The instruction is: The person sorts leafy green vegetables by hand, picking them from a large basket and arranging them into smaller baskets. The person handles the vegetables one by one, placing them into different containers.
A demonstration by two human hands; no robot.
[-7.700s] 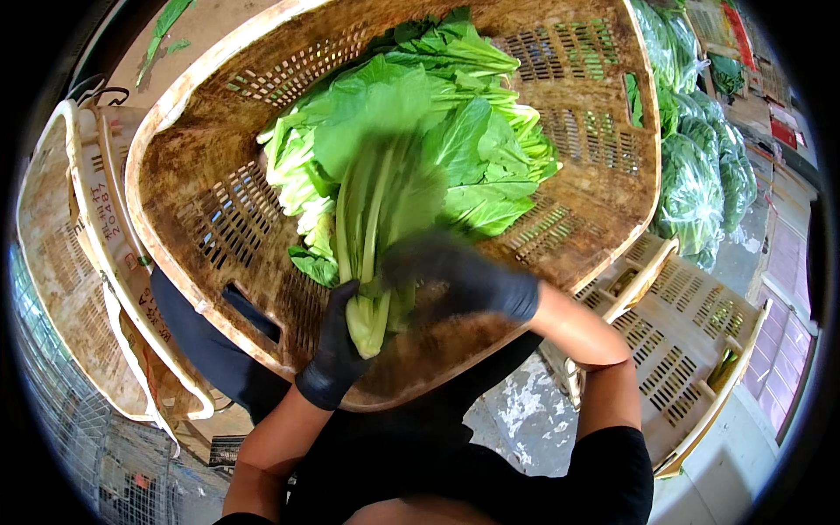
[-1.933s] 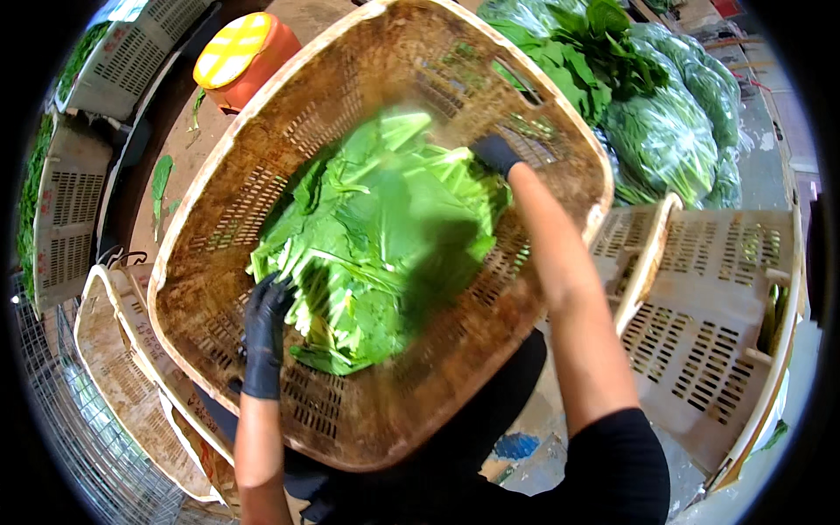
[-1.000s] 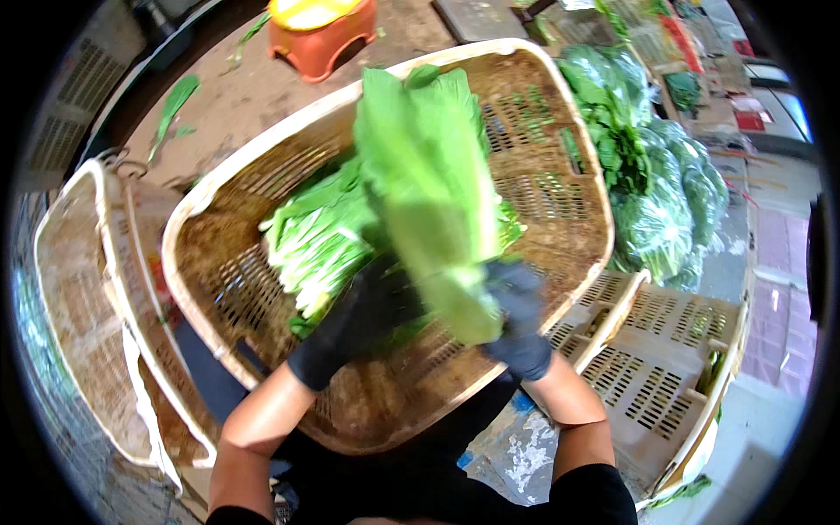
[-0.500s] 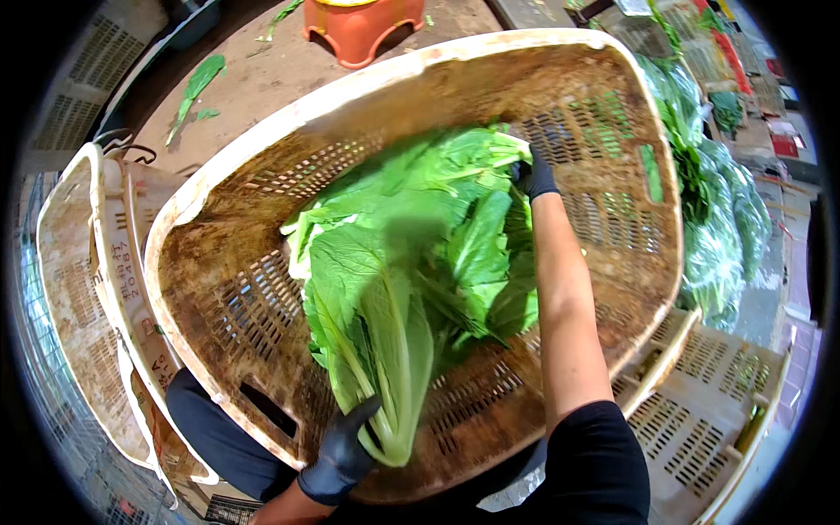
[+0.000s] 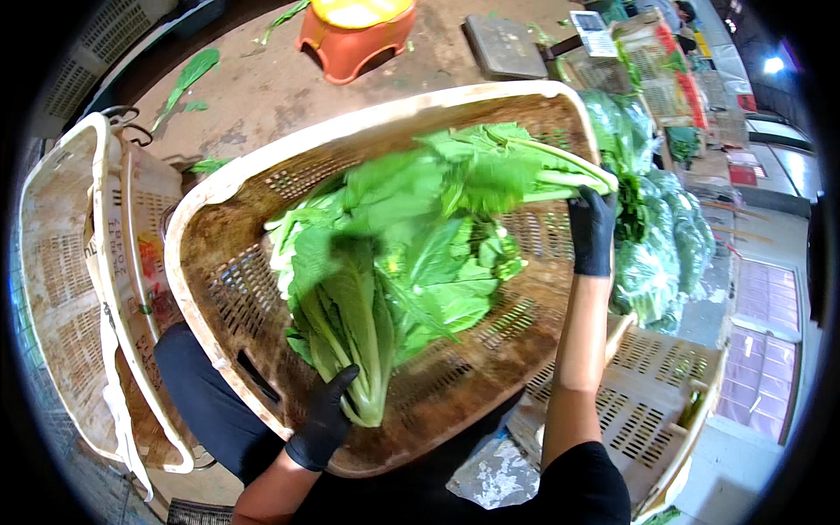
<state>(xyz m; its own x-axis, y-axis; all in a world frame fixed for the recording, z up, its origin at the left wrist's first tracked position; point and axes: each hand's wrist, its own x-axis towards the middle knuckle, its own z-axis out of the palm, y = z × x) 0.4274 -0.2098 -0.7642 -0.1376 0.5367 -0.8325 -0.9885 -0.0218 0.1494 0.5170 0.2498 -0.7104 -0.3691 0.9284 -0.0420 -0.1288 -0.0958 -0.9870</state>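
A large white plastic crate [image 5: 411, 109], stained brown inside, stands before me with leafy greens in it. My left hand [image 5: 322, 429], in a dark glove, is closed around the pale base of a leafy green [image 5: 372, 376]; its broad leaves point away from me. My right hand [image 5: 595, 229], also gloved, grips the pale stalk end of another leafy green [image 5: 564, 175] at the crate's right side. Its leaves stretch left over the loose greens [image 5: 455, 297] and are blurred by motion. My right fingers are partly hidden behind the glove's back.
Stacked crates [image 5: 101, 289] stand at the left, another crate [image 5: 665, 372] at the lower right. Plastic bags of greens [image 5: 661, 245] lie beyond the right rim. An orange stool [image 5: 354, 44] with a yellow top and a flat scale [image 5: 503, 45] stand on the floor ahead.
My right hand has moved right to the crate's edge, drawing a leafy green with it. My left hand keeps its hold on the other leafy green. The whole view has shifted.
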